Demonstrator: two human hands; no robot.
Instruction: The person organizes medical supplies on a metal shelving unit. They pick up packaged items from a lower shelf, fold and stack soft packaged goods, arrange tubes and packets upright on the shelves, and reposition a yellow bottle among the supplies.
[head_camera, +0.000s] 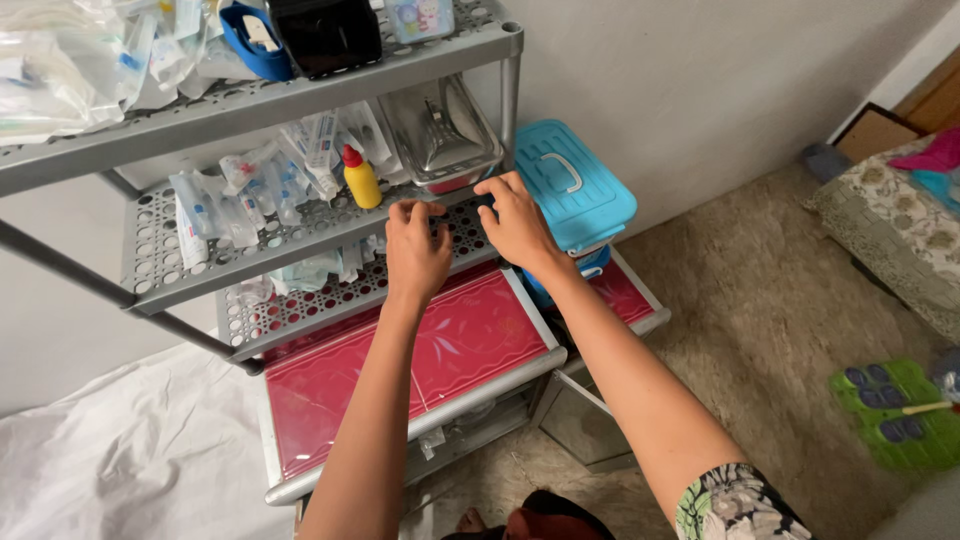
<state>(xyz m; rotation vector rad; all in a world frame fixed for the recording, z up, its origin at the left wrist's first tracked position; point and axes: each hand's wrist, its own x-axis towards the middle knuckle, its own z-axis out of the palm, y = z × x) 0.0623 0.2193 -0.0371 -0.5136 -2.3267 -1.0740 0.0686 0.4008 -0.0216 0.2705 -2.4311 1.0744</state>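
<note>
Head view: both your hands are up at the middle tier of the grey perforated shelf. Your left hand lies flat on the shelf's front edge, fingers spread, grip apart, clamped on nothing. Your right hand reaches the front rim of the lidded steel tray; fingers curl at it, grip apart, touching but not closed. The tray sits at the shelf's right end, just beside the yellow squeeze bottle and the blue plastic box. It looks rigid, smooth, likely slippery and fairly heavy; the lid may shift, so take it by both side rims.
</note>
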